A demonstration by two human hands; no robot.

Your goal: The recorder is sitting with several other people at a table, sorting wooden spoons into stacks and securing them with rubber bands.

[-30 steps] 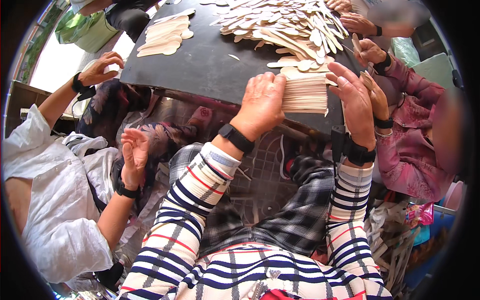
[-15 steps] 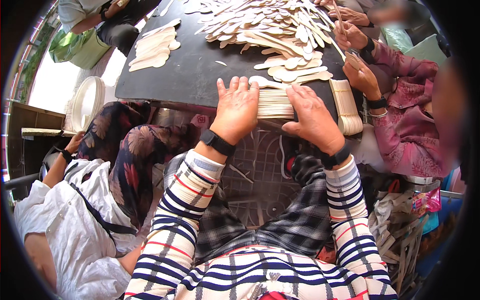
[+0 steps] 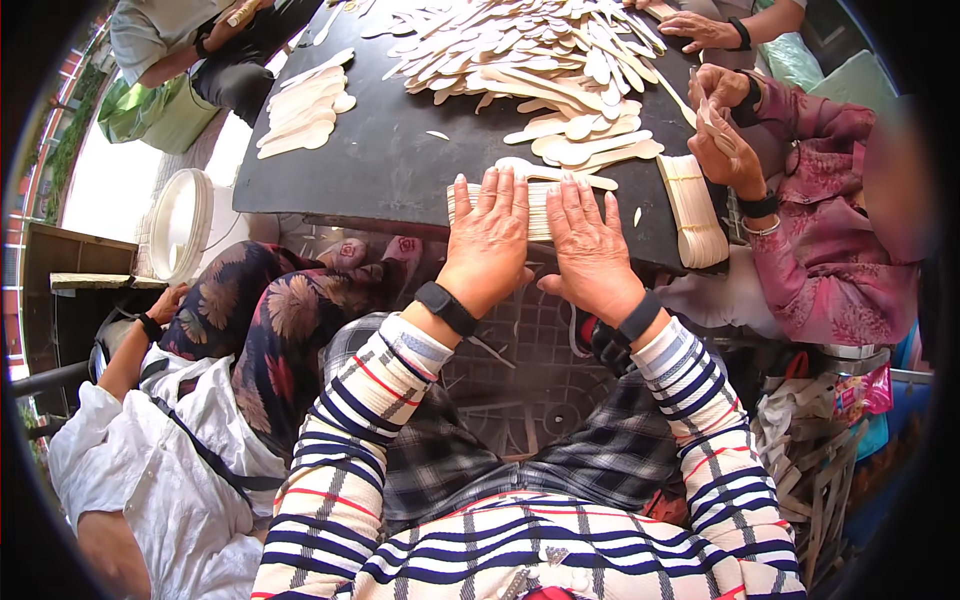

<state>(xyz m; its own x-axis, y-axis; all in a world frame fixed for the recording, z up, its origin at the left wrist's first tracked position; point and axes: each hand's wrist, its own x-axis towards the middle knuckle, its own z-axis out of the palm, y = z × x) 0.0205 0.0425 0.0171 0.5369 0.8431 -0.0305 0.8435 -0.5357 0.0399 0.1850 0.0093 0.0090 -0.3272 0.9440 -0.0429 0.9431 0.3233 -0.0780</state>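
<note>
At the near edge of the black table (image 3: 390,165), both hands lie over a row of pale wooden spoons (image 3: 539,214) stacked side by side. My left hand (image 3: 484,245) rests on its left part, fingers stretched out flat. Close beside it, my right hand (image 3: 594,250) lies flat on the right part, fingers also extended. Only narrow edges of the row show between and beside the hands. Just beyond the fingertips lies a loose wooden spoon (image 3: 585,178), partly hidden by them. To the right is a banded bundle of wooden spoons (image 3: 692,215).
A large heap of loose wooden spoons (image 3: 530,45) covers the far table. A smaller spread group (image 3: 305,108) lies at left. A co-worker's hands (image 3: 725,150) hold spoons at right; another person in white (image 3: 160,440) sits left, near a white bucket (image 3: 180,225).
My hands have gone from the two ends of the row to lying flat on top, closer together. The right hand has shifted left. The co-worker's hands at right have moved slightly.
</note>
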